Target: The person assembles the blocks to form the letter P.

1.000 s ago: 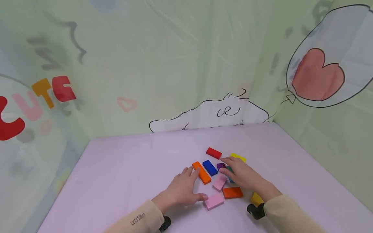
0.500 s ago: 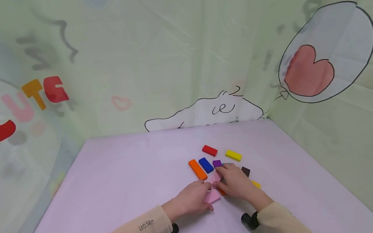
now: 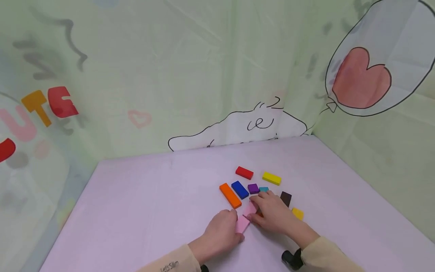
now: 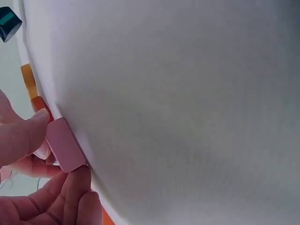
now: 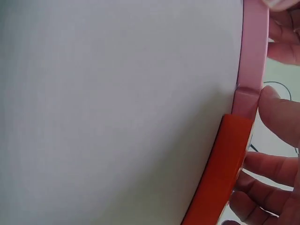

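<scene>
With finger and thumb at its two ends, my left hand grips the nearer pink block. The farther pink block is pinched by my right hand, thumb at its near end. Both pink blocks meet end to end in a slanting line, a narrow dark seam between them. In the right wrist view, an orange-red block lies against the farther pink one; the right hand mostly covers it in the head view. The nearer pink block shows its broad face in the left wrist view.
Beyond the hands lie an orange block, a blue one, a purple one, a teal one, a red one and a yellow one. Right of the right hand are dark brown and golden-yellow blocks.
My left hand has moved right, taken hold of the nearer pink block and turned it into line with the other. My right hand has come down and left from the teal block to the farther pink one.
</scene>
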`<state>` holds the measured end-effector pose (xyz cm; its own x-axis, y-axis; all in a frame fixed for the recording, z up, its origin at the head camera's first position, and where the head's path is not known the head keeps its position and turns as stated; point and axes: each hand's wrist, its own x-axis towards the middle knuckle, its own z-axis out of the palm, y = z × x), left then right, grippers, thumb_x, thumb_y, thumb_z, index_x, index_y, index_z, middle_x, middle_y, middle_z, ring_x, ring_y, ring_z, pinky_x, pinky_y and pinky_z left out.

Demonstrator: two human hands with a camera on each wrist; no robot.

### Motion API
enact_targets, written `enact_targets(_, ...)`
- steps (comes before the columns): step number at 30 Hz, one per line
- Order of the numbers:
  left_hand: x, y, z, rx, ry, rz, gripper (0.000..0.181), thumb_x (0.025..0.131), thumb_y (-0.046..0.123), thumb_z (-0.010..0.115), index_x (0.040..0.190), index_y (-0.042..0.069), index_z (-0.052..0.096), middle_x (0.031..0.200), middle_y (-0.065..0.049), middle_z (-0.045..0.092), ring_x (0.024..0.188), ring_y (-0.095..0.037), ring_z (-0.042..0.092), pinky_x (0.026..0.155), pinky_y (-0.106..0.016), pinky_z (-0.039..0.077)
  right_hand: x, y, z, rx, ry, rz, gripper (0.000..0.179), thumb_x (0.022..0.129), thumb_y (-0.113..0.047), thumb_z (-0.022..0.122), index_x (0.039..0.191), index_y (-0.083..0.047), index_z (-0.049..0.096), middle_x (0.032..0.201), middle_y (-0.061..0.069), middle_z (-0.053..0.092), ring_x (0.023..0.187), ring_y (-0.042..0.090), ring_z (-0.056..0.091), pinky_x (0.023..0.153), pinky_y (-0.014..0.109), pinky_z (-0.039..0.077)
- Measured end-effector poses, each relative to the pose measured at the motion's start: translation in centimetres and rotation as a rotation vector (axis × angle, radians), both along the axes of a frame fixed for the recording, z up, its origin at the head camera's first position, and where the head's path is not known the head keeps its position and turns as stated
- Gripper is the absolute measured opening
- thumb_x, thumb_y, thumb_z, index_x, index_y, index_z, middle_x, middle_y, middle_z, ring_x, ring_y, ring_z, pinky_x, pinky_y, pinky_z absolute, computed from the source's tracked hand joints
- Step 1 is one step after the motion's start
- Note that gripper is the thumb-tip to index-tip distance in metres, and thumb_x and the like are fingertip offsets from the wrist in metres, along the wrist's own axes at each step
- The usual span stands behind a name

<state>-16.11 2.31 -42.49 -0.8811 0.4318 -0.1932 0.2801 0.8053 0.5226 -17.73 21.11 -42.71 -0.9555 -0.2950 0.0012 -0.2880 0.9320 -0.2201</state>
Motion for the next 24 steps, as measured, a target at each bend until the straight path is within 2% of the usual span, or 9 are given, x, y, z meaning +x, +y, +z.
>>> enact_targets(8,-0.1,0.1,0.0,0.02,-0.001,0.013,0.048,0.08,0.026,0.088,0.113,-0.001,0.067,0.079,-0.004,0.059,0.067,-0.016,0.051,0.062,-0.022,0.049,0.1,-0.3,-0.1,0.004,-0.013,-0.014,0.054,0.086,-0.04,0.081,0.127,-0.007,0.069,0.12,0.013,0.069,0.119,0.032,0.06,0.105,0.058,0.051)
enact_targets(19,-0.1,-0.2,0.0,0.065,-0.056,0.023,0.048,0.079,0.028,0.09,0.113,0.003,0.067,0.081,-0.002,0.06,0.07,-0.015,0.053,0.068,-0.022,0.054,0.2,-0.1,-0.1,-0.017,-0.029,-0.016,0.055,0.086,-0.039,0.081,0.129,-0.007,0.068,0.122,0.013,0.069,0.12,0.033,0.059,0.105,0.06,0.05)
enact_targets(24,-0.7,-1.4,0.1,0.095,-0.087,0.008,0.046,0.078,0.026,0.09,0.111,0.003,0.068,0.079,-0.001,0.059,0.072,-0.015,0.053,0.069,-0.025,0.055,0.3,0.2,0.1,0.016,0.005,-0.023,0.054,0.084,-0.041,0.082,0.124,-0.007,0.071,0.113,0.01,0.071,0.108,0.028,0.06,0.098,0.053,0.055)
